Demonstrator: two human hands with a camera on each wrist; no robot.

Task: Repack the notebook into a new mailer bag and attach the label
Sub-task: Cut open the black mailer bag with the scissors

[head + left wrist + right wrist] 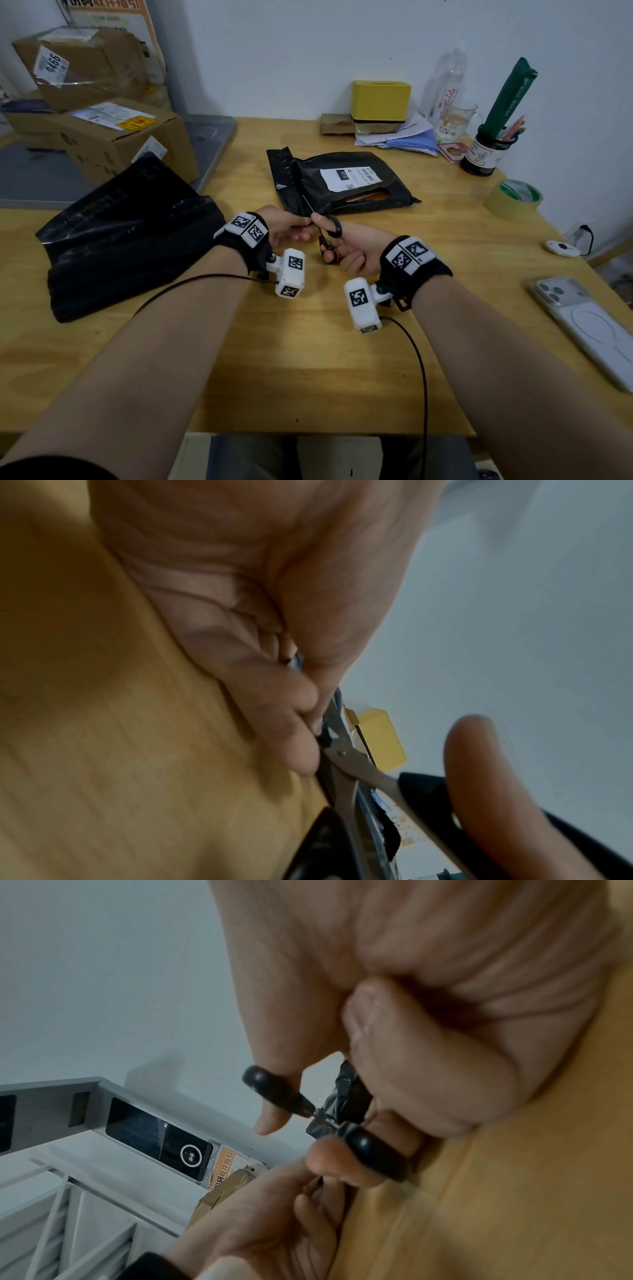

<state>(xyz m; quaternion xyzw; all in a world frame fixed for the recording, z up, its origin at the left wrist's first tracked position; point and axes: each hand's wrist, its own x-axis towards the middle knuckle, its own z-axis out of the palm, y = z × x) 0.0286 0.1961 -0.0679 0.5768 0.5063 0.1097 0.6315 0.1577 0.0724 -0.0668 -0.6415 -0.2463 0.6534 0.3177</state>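
- One pair of scissors [325, 236]: right hand [356, 251] grips the black handles, fingers through the loops.
- Left hand [284, 226] pinches the mailer's near edge by the blades.
- One opened black mailer [339, 181], table centre, with one white label [349, 178]; the notebook [368, 197] shows through the cut.
- One stack of new black bags [126, 236], left edge.
- One tape roll [513, 198] and one phone [589, 329], right edge.
- Two cardboard boxes [113, 137], far left.
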